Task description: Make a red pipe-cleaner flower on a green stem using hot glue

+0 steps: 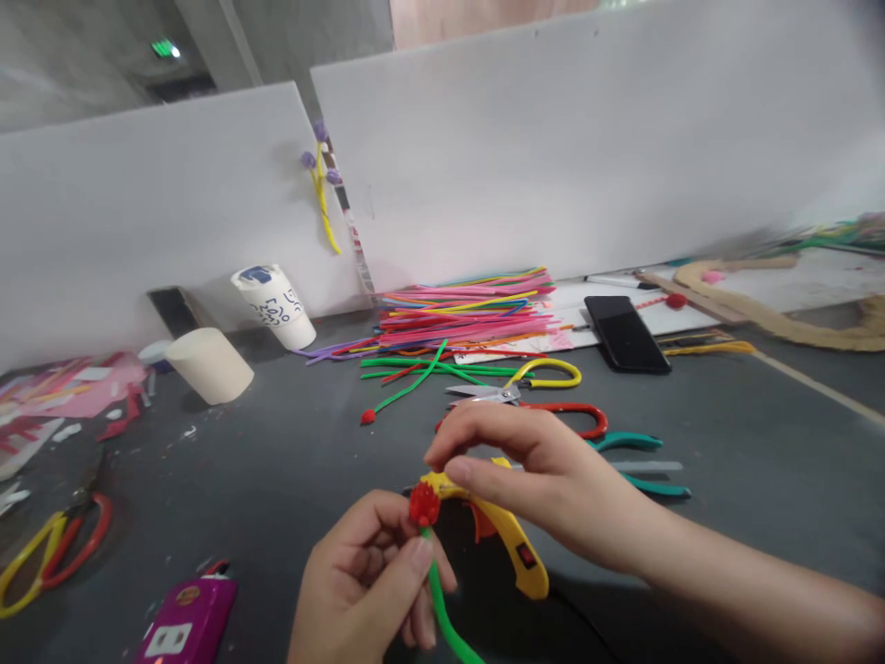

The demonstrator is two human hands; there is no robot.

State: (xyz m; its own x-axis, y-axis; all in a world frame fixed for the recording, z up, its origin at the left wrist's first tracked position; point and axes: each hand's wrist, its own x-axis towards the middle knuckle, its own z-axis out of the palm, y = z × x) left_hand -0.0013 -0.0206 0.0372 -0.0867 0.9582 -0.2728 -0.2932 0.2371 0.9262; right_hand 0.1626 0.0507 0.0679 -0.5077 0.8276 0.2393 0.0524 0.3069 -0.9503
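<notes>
At far left on the dark table point(277, 480), pink paper point(83, 392) with small scraps nearby; below it, a pair of scissors with yellow and red handles point(56, 530). Next, at the bottom edge, a purple device point(190, 622); farther back, a cream cylinder point(211, 364) and, just beside it, a white cup with dark writing point(277, 309), slightly tilted in view. Above, against the white partition point(553, 157), yellow stems with purple heads point(321, 189). Near the middle, in front, the left hand point(373, 563), thumb and fingers clamped on a green stem point(442, 609) just under its red head point(424, 504). Beyond, a red-tipped green stem point(411, 392) flat on the table, then a heap of coloured pipe cleaners point(470, 318) and open-bladed scissors point(508, 395). Just above and right of the red head, the right hand point(515, 452), thumb and index finger curved, tips slightly apart; beneath, a yellow glue gun point(515, 544). Farther right, a black phone point(626, 334), teal-handled pliers point(656, 485) and, behind, a bent cardboard strip point(781, 318).
</notes>
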